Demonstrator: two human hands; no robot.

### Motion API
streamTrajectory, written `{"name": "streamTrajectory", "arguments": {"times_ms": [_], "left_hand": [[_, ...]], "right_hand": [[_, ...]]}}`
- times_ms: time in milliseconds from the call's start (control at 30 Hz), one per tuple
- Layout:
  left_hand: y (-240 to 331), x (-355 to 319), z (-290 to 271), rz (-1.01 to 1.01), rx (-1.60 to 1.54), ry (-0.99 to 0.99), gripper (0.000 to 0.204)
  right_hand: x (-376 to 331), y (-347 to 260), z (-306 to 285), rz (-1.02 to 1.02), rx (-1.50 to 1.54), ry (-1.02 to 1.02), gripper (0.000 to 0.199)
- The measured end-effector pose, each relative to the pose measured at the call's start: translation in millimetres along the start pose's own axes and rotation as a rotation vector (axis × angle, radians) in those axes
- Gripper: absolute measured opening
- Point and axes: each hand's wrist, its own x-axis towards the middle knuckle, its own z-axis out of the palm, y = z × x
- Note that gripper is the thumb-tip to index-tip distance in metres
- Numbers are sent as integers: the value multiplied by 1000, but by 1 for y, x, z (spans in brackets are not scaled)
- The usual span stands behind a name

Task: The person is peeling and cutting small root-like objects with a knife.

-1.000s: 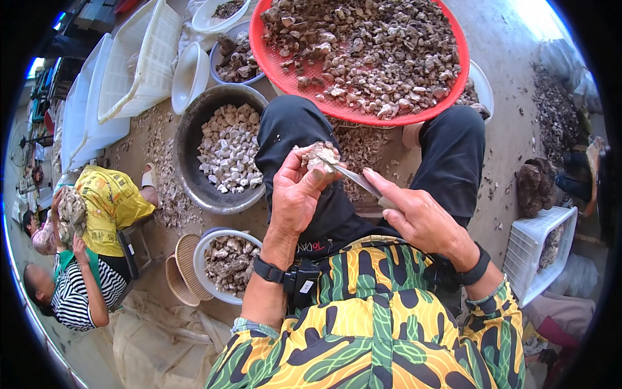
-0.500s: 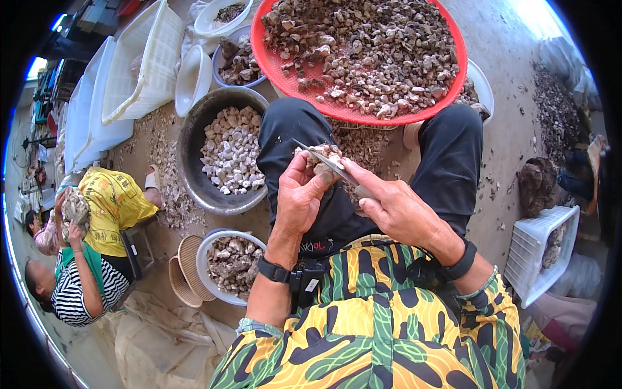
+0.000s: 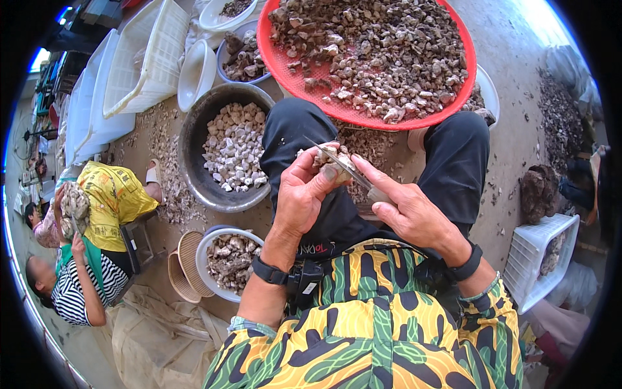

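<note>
Between the fingers and thumb of my left hand (image 3: 299,200) is a pale, rough lump (image 3: 343,156) with brownish patches, held above my lap. My right hand (image 3: 409,212) grips a knife (image 3: 353,172) by its handle, the index finger stretched forward beside the lump. The thin blade lies across the lump, its tip pointing up and to the left. Beyond my knees rests a wide red perforated tray (image 3: 299,83) heaped with small brown and whitish pieces. Left of my knee stands a dark basin (image 3: 189,155) of paler, cleaner-looking chunks.
By my left elbow stands a white bowl (image 3: 203,260) of brown lumps beside a woven, tan slipper-like item (image 3: 192,262). White crates (image 3: 146,58) stand at upper left, another white crate (image 3: 515,259) at right. On the left a person (image 3: 84,279) holds a large lump and a knife. Scraps litter the floor.
My left hand has turned the lump, so more of it shows under the blade. My right hand has moved slightly right and down with the knife. The person at left now has a knife against their lump.
</note>
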Motion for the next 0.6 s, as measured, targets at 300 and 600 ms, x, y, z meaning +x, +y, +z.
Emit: {"name": "streamTrajectory", "arguments": {"times_ms": [300,600], "left_hand": [[4,28,16,-53,41,-20,36],[-4,73,48,-82,-33,47,42]], "right_hand": [[-8,4,-20,59,151,-2,64],[-11,14,-40,157,616,99,62]]}}
